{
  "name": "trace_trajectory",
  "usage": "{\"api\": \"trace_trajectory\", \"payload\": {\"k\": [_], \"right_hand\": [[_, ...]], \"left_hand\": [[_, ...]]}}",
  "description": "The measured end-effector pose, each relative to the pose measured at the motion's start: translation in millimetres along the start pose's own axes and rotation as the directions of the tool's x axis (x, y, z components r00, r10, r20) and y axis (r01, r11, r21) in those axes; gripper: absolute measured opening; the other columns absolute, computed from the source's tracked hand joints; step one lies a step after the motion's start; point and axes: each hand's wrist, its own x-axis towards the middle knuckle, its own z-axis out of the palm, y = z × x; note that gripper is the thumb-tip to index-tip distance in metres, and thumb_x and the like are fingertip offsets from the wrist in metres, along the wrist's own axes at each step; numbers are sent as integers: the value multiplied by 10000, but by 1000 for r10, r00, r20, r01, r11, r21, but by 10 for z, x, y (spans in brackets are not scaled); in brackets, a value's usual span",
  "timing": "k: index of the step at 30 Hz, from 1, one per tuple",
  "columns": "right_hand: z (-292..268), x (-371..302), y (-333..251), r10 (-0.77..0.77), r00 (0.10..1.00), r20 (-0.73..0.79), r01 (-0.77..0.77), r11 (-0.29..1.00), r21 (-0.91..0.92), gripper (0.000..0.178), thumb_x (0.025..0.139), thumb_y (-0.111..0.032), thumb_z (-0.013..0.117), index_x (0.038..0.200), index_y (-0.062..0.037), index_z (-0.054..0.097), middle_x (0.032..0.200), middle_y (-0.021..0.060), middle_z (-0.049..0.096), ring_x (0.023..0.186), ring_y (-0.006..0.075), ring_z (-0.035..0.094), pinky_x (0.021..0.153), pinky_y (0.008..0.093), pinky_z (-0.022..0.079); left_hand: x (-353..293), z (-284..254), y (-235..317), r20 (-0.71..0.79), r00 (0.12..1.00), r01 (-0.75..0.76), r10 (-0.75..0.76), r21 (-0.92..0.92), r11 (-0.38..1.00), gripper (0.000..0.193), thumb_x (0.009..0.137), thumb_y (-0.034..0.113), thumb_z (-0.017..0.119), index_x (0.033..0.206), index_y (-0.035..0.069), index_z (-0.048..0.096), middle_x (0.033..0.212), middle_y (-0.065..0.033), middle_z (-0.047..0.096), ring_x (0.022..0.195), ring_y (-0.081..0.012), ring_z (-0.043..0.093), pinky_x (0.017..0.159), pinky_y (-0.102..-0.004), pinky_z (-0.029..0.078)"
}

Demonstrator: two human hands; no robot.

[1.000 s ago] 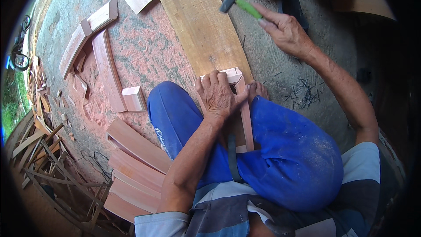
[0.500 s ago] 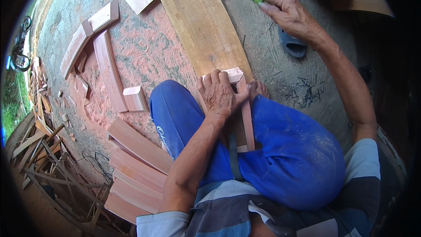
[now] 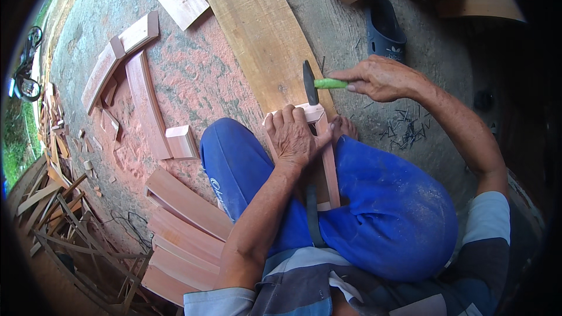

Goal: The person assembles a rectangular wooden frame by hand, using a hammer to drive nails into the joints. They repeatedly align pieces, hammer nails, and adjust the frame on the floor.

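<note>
Left hand (image 3: 295, 137) clamps the reddish wooden joined frame (image 3: 322, 140), right hand (image 3: 380, 77) grips the green-handled steel hammer (image 3: 313, 83) just above it; a glancing blow risks hitting fingers (image 3: 281, 120).

Dusty concrete floor (image 3: 193, 76), daylight

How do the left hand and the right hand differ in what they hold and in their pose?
The left hand lies flat, fingers over the reddish wooden frame piece between the knees; the right hand is raised off it and closed around the green hammer handle. The left hand presses downward on wood; the right hand holds the hammer head just above the piece. Both are bare and near the same joint.
</note>
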Motion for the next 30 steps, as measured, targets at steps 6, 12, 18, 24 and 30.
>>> {"api": "trace_trajectory", "payload": {"k": [6, 12, 18, 24, 30], "right_hand": [[4, -227, -222, 374, 922, 101, -385, 915, 121, 463, 1079, -190, 556, 1542, -204, 556, 714, 52, 677, 518, 92, 549, 492, 302, 479], [-390, 68, -485, 544, 839, -13, -526, 817, 235, 483, 1082, -231, 563, 1561, -182, 526, 701, 108, 668, 610, 165, 620, 645, 419, 529], [-7, -255, -277, 278, 948, 156, -305, 933, 192, 495, 1093, -257, 565, 1582, -214, 499, 676, 96, 641, 613, 130, 605, 596, 381, 519], [-50, -264, -563, 421, 873, 244, -458, 880, 121, 501, 1079, -248, 563, 1575, -217, 506, 653, 120, 616, 523, 148, 563, 556, 371, 516], [182, -262, -467, 599, 798, -60, -538, 754, 376, 517, 1062, -221, 566, 1575, -212, 501, 946, 225, 748, 736, 229, 718, 739, 396, 567]], "left_hand": [[15, 7, 49, -18, 999, -44, 44, 8, 999, 780, 712, 659, 772, 1103, 6, 606, 1186, -173, 575, 1173, -366, 515, 1102, -521, 297], [5, 4, -14, -20, 1000, 2, -2, 7, 1000, 774, 727, 649, 766, 1111, 0, 595, 1191, -179, 568, 1185, -373, 505, 1089, -512, 316], [-6, 3, 23, -15, 1000, -24, 23, -1, 1000, 791, 728, 656, 762, 1128, -5, 593, 1193, -183, 564, 1167, -368, 503, 1090, -509, 314], [-60, 15, 7, 15, 1000, -9, 8, 8, 1000, 807, 726, 676, 756, 1137, -3, 611, 1205, -182, 566, 1176, -367, 502, 1094, -510, 313], [-40, -42, 18, 66, 997, 43, -43, -6, 999, 821, 726, 659, 758, 1173, -13, 607, 1229, -183, 567, 1199, -373, 501, 1106, -523, 302]]}}
